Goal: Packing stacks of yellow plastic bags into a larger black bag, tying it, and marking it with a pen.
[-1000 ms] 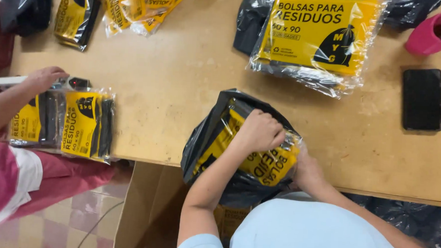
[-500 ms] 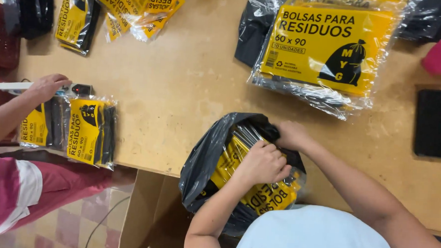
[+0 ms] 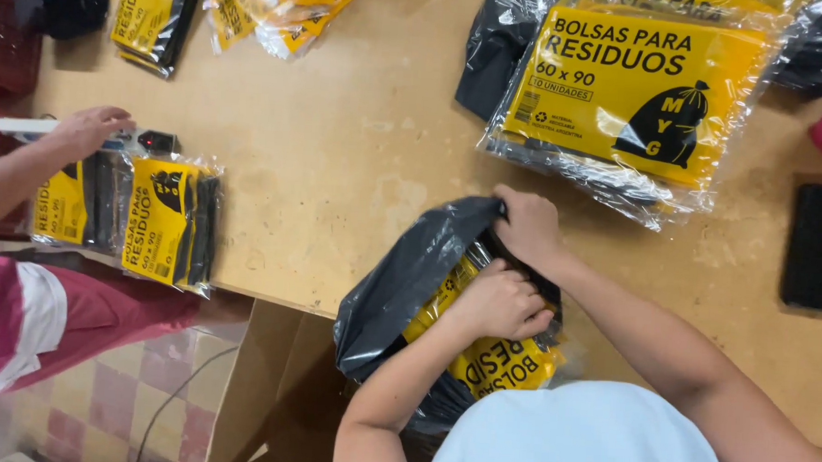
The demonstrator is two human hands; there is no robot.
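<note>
While the left hand (image 3: 500, 304) clenches the yellow-labelled clear packet (image 3: 498, 360) at the wooden table's (image 3: 340, 163) near edge, the right hand (image 3: 527, 229) grips the crumpled black plastic bag (image 3: 404, 282); packing seems underway, and next the roll needs firm seating

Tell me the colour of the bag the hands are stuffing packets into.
Black bag, seen in the head view.

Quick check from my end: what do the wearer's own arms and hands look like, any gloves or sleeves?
Both are bare: no gloves, rings or watch show on the left hand or the right hand. The forearms are uncovered; a pale blue short-sleeved shirt covers the body.
</note>
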